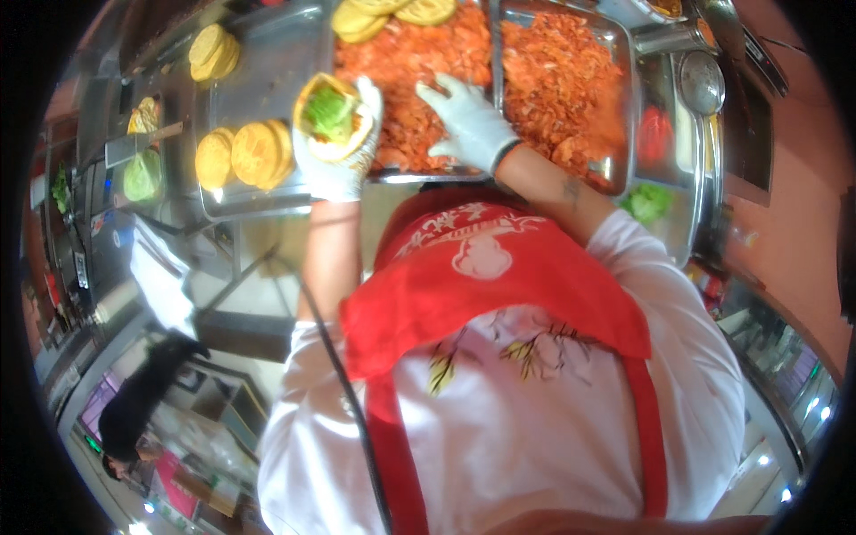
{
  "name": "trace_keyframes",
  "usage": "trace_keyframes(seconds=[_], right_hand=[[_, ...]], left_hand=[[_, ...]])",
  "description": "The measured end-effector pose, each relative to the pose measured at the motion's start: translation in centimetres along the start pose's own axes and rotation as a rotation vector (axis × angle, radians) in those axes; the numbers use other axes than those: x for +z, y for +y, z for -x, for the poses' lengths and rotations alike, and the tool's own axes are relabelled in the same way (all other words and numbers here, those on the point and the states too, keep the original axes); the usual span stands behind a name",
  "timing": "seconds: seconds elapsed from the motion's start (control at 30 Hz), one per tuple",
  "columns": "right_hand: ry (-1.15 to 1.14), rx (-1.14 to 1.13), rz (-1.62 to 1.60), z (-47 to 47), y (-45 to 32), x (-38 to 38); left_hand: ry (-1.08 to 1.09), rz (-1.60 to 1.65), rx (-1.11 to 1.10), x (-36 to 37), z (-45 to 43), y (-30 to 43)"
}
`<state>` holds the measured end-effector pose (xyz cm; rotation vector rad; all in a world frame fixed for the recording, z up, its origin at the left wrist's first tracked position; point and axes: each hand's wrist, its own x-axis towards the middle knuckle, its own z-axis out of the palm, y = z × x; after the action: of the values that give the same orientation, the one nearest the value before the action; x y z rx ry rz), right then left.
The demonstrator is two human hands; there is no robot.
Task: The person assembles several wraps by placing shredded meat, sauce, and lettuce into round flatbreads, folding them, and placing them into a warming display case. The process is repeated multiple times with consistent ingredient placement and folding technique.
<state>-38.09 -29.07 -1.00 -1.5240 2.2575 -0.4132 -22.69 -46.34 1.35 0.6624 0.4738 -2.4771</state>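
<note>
My left hand, in a white glove, holds a split flat bread with its opening facing up. Green lettuce fills the opening, and some reddish bits show beneath it. To the right, my gloved right hand is over a metal tray of orange-red chopped food, probably meat. Its fingers are spread with nothing visible between them, and the lower fingertips meet the food. Several round flat breads lie on the far end of this tray.
A second tray of the same food adjoins on the right. Stacked flat breads stand on the metal tray at left. Farther left are a cleaver and lettuce. A ladle lies at right; another person is at lower left.
</note>
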Motion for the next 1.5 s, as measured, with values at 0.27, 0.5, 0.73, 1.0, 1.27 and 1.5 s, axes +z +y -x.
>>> trace_keyframes(seconds=[0.27, 0.5, 0.73, 1.0, 1.27, 1.5], right_hand=[[-0.039, 0.031, 0.079, -3.0, -4.1, 2.2], [-0.083, -0.087, 0.011, -4.3, -2.9, 3.6], [0.309, 0.112, -0.672, -3.5, 0.4, 1.4], [0.049, 0.19, -1.541, -4.7, -7.9, -7.0], [0.159, -0.133, -0.662, -6.5, -8.2, -4.2], [0.393, -0.244, -0.259, -5.4, -9.6, -4.6]], left_hand=[[0.035, 0.031, 0.101, -0.5, 1.2, 1.3], [0.038, 0.028, 0.074, -0.9, 0.7, 1.8], [0.068, 0.065, 0.027, -2.0, 0.2, 2.3], [-0.242, -0.482, 0.074, -1.9, -1.5, -0.4], [-0.239, -0.397, 0.106, -0.7, -1.4, -1.9], [-0.269, -0.44, 0.244, 0.0, -1.5, -2.1]])
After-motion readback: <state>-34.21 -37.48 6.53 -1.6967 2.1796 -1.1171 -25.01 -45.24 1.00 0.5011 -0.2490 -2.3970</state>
